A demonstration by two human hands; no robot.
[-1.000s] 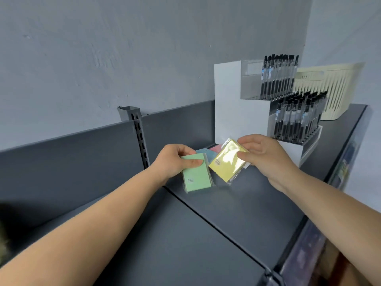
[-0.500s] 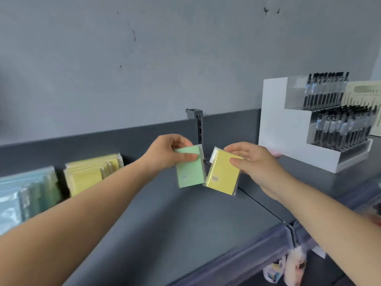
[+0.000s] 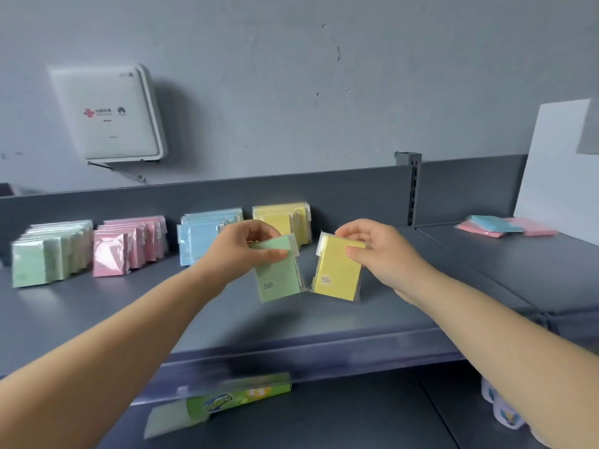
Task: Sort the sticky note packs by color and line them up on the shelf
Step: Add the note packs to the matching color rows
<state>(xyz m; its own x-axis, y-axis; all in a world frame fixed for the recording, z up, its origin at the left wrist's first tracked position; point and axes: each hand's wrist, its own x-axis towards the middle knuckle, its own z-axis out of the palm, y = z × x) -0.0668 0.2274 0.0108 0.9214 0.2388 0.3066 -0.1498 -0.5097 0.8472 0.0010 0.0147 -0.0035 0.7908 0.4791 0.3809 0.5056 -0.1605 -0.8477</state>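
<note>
The left hand [image 3: 241, 249] pinches a green sticky note pack [image 3: 279, 270] by its top edge, thumb in front and fingers behind, and the right hand [image 3: 377, 251] pinches a yellow sticky note pack [image 3: 337, 270] the same way; both packs hang in the air above the grey shelf [image 3: 324, 319], close together but apart. Along the back of the shelf stand four rows: green row [image 3: 48, 254], pink row [image 3: 129, 243], blue row [image 3: 202, 233] and yellow row [image 3: 285, 218]. The main risk is slippage: each pack is glossy film held only at one end, so a light pinch could let it drop to the lower shelf [image 3: 324, 416]. The green row is far to the left, past the pink and blue rows, so a hasty reach across may knock those leaning packs over like dominoes. The yellow row sits right behind the left hand, so crossing arms could tangle. A few loose pink and blue packs [image 3: 505, 225] lie unsorted at the right, next to a white display stand [image 3: 557, 176]
</note>
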